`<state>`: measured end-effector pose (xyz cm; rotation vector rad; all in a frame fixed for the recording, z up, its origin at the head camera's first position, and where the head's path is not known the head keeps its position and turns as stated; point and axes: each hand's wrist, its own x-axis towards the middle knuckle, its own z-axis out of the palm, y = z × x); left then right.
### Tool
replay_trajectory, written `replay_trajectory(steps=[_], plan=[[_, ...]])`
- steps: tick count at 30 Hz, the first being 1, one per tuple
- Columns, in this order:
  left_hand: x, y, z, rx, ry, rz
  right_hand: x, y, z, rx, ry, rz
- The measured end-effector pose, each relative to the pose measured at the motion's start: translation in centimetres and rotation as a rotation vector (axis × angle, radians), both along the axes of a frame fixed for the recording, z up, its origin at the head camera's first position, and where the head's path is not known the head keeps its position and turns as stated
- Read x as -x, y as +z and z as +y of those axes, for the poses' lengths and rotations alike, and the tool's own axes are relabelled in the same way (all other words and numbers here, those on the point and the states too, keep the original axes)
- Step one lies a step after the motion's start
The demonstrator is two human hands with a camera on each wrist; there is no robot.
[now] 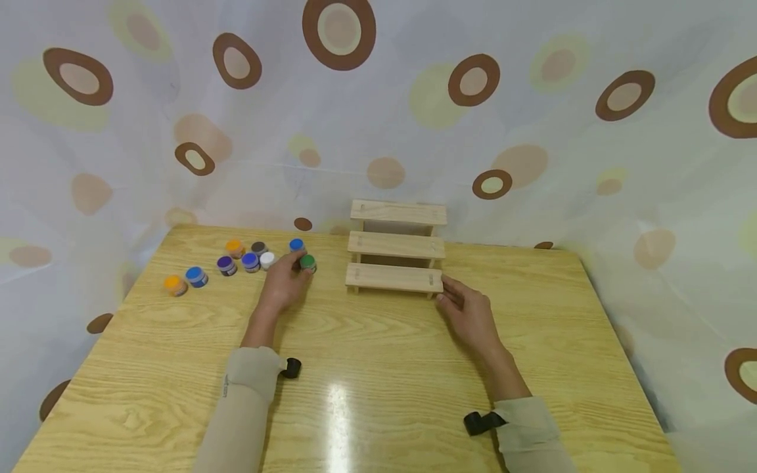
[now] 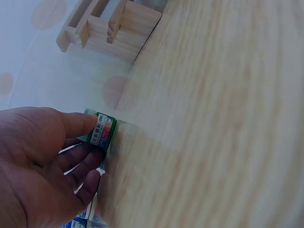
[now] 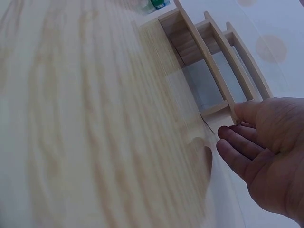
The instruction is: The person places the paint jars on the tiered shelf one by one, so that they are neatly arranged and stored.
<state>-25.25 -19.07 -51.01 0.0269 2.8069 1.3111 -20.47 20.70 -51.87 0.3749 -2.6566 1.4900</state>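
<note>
**Green-lidded paint jar (image 1: 307,261), left of three-tier wooden stand (image 1: 395,244)**

Left hand (image 1: 285,282): narrow grip, pinching the jar. Right hand (image 1: 470,315): grip lightly pinching stand's right end. Hazard: left fingers, brushing blue-lidded jar (image 1: 297,244), also left of stand, could be toppling it.

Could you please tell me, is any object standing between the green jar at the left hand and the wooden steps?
Nothing visible stands between the green jar and the wooden steps. The right hand is at the steps' opposite end, outside this gap.
</note>
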Motion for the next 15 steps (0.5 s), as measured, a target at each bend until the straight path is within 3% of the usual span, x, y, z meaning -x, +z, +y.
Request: replay_trajectory(steps=[11,15], plan=[[0.04,0.24,0.06,-0.007,-0.004,0.014,0.08,-0.32,0.12,-0.007,-0.007,0.066],[-0.25,0.64,0.6,-0.045,-0.037,0.019,0.14,-0.33,0.13,-0.009,-0.004,0.062]])
